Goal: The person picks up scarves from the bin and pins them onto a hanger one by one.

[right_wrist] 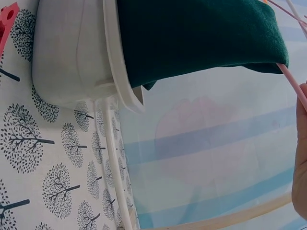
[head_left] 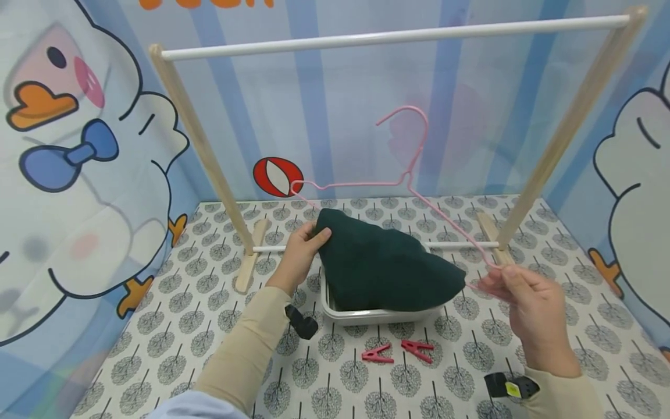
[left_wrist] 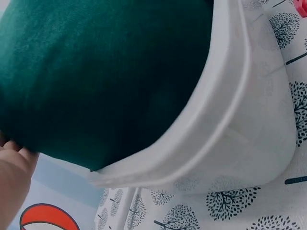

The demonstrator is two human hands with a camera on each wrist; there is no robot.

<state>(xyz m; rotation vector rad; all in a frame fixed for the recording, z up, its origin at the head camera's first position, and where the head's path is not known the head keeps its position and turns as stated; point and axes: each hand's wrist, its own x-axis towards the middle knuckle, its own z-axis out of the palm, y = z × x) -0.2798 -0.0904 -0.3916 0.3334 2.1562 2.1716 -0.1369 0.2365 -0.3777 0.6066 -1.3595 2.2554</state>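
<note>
A dark green cloth (head_left: 384, 265) hangs over the lower bar of a pink wire hanger (head_left: 361, 184), above a white basin (head_left: 366, 317). My left hand (head_left: 300, 253) pinches the cloth's upper left corner, thumb in front; the other fingers are mostly behind the fabric. At the hanger's right end, my right hand (head_left: 534, 308) grips the pink wire, just beyond the cloth's right tip. The hanger tilts down to the right, its hook pointing up. In the right wrist view the wire (right_wrist: 291, 81) runs out of the cloth (right_wrist: 206, 38) to the hand.
Two red clothespins (head_left: 378, 353) (head_left: 417, 349) lie on the tree-patterned tablecloth (head_left: 319, 384) in front of the basin. Behind stands a drying rack with a white top rail (head_left: 392, 38) and wooden posts (head_left: 201, 145). A cartoon-printed backdrop (head_left: 356, 128) surrounds the table.
</note>
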